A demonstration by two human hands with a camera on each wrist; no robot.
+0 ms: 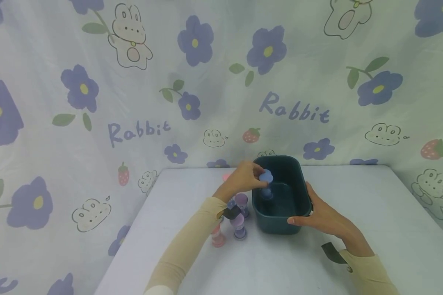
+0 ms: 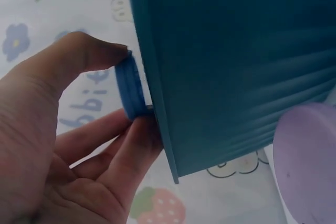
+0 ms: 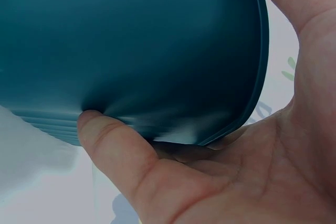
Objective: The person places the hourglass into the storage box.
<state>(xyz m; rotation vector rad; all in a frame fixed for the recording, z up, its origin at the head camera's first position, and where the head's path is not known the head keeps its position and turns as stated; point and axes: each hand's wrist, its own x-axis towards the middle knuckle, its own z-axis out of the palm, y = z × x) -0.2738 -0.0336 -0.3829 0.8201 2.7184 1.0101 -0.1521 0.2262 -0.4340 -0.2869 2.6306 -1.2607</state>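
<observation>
My left hand (image 1: 245,176) pinches a blue sand timer (image 1: 266,177) by its top end, between thumb and fingers. The timer hangs upright inside the left part of a dark teal bin (image 1: 280,224). In the left wrist view only the timer's blue end cap (image 2: 130,86) shows above the rim; the bin wall (image 2: 236,66) hides the rest. My right hand (image 1: 326,217) grips the bin's near right corner, thumb pressed on the outer front wall (image 3: 157,45) and fingers along the right side.
Left of the bin stand several sand timers: a purple one (image 1: 241,200), a lilac one (image 1: 239,227) and a pink one (image 1: 218,237). Another pink top (image 1: 226,177) shows behind my left wrist. A patterned cloth (image 1: 221,82) hangs behind the white table (image 1: 192,262).
</observation>
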